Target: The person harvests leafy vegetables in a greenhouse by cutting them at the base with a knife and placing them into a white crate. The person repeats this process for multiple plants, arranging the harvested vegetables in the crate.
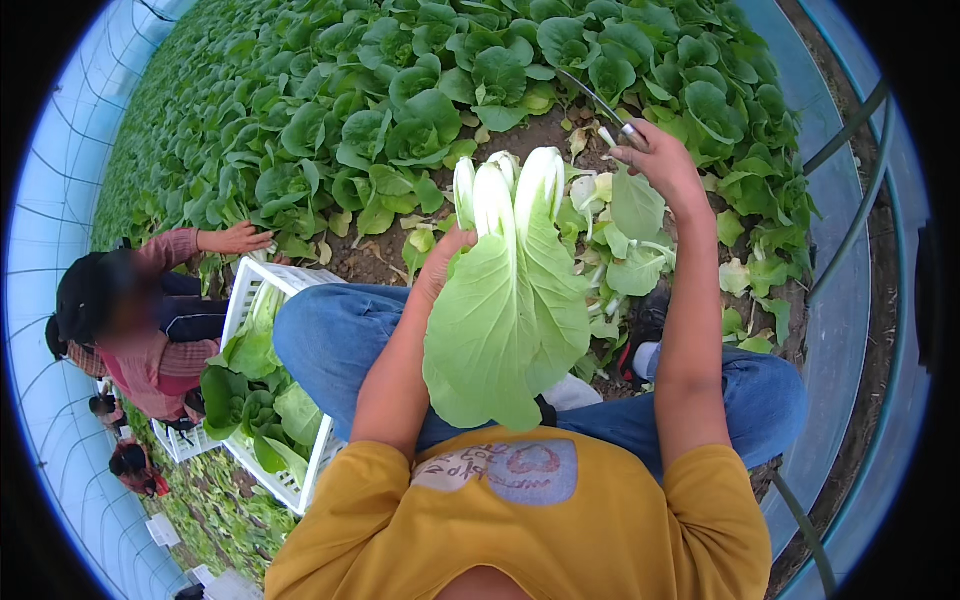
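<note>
My left hand (444, 262) grips a bunch of cut leafy greens (504, 322), its white stem ends pointing away from me and its broad leaves hanging toward my lap. Part of that hand is hidden behind the leaves. Off to the right, my right hand (651, 156) is closed around the handle of a curved-bladed knife (600, 102), whose blade points up and left over the plants. A trimmed leaf (636, 202) hangs just below the right fingers; whether they pinch it I cannot tell. Loose leaves (636, 270) lie on the soil beneath.
A white plastic crate (281, 276) holding cut greens stands beside my left knee. Left of it a co-worker (154, 337) reaches into the plants. Rows of growing greens (300, 127) fill the ground ahead. Metal poles (855, 202) and plastic sheeting edge the right side.
</note>
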`<act>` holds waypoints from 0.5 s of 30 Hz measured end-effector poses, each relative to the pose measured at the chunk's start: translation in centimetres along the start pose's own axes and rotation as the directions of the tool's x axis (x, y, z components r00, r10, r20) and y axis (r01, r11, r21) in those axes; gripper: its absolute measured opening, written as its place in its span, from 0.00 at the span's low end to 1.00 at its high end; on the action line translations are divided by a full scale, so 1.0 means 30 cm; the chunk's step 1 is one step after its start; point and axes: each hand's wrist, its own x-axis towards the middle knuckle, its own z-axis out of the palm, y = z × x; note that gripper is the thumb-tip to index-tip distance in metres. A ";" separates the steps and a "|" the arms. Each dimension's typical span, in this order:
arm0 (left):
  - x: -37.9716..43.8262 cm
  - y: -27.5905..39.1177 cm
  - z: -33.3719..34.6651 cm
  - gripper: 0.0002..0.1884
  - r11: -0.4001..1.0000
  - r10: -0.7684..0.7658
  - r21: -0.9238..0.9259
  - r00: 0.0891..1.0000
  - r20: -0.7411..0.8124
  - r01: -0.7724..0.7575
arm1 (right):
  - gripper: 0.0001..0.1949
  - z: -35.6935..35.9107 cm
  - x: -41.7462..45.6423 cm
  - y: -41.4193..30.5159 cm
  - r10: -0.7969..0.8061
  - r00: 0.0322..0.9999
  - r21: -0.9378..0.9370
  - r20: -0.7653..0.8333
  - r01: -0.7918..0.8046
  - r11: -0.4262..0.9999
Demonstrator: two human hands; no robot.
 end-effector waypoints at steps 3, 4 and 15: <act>-0.006 0.053 0.028 0.30 0.973 -0.049 -0.227 0.999 0.004 0.048 | 0.17 0.042 -0.022 -0.095 0.054 0.998 0.111 -0.026 -0.051 0.992; -0.024 0.078 0.054 0.27 0.963 -0.011 -0.270 0.999 0.042 0.022 | 0.17 0.057 -0.043 -0.156 0.069 0.995 0.265 0.067 -0.085 0.961; -0.213 0.255 0.113 0.25 0.605 0.724 -0.410 0.686 -0.072 -0.682 | 0.19 0.249 -0.286 -0.633 -0.462 0.840 0.728 0.286 0.123 0.674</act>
